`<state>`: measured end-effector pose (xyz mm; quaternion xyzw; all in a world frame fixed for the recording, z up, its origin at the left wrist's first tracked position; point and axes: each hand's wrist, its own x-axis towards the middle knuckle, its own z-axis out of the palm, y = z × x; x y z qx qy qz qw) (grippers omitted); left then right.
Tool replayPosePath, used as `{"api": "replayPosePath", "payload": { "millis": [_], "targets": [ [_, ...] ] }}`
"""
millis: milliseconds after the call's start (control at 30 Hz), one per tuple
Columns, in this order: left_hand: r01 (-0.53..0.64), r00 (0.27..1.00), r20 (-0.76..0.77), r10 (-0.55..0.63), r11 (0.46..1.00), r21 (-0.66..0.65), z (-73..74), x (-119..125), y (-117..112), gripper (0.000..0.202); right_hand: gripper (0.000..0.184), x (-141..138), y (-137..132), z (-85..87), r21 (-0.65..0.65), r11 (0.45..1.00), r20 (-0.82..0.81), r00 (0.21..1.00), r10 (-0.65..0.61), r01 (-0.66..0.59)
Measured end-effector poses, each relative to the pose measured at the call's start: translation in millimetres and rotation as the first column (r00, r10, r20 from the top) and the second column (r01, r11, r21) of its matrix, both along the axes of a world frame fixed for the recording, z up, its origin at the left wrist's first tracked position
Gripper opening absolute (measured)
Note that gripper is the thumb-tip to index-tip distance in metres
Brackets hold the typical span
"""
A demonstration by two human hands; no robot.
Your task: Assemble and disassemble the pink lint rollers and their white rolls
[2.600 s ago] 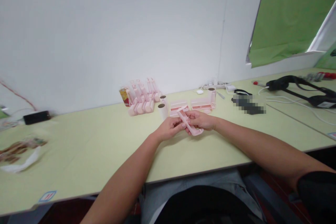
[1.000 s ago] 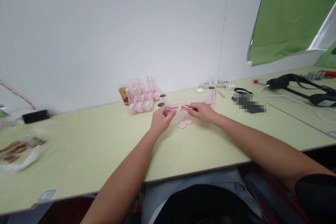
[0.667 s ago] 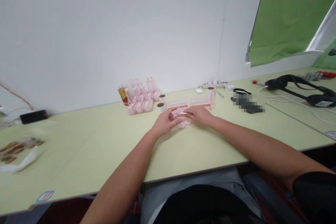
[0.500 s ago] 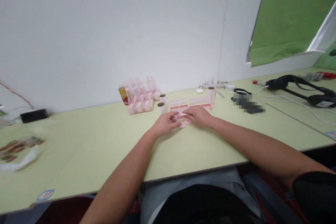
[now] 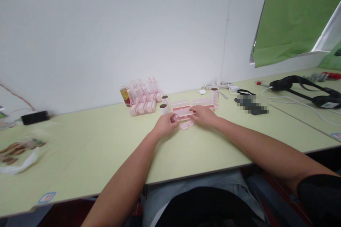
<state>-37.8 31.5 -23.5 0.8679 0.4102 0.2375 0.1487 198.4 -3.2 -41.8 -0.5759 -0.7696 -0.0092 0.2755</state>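
Note:
Both my hands are stretched out over the pale green table [image 5: 87, 149]. My left hand [image 5: 165, 125] is curled, pinching one end of a small pink plastic part [image 5: 183, 115]. My right hand [image 5: 204, 115] pinches the other end of the same part with closed fingers. Two pink round caps [image 5: 187, 125] lie flat on the table just in front of my hands. Behind my hands stand two pink tray-like pieces [image 5: 186, 105] and two cardboard-core paper rolls [image 5: 164, 105].
A cluster of pink handles [image 5: 145, 97] and a small drink carton [image 5: 125, 97] stand by the wall. A power strip with cables [image 5: 221, 86], a black strap device [image 5: 306, 90] and a dark object [image 5: 34, 117] lie on the table. Snack wrappers [image 5: 18, 150] sit far left.
2.6 s ago both hands held a long pink handle above the table. Now that handle is out of my hands, two round caps lie on the table, and both hands pinch a small pink part.

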Motion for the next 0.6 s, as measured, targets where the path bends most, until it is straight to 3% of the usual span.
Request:
{"api": "replayPosePath", "payload": {
  "millis": [233,600],
  "targets": [
    [-0.023,1.000,-0.003,0.023,1.000,-0.006,-1.3,0.7,-1.5,0.037,0.032,1.7,-3.1,3.7,-0.064,0.989,0.038,0.991,-0.132,0.134],
    [-0.048,0.994,-0.096,0.047,0.999,-0.010,-2.7,-0.9,-2.1,0.035,0.032,-1.8,-6.0,2.9,-0.144,0.975,0.084,0.984,-0.159,0.169]
  ]
}}
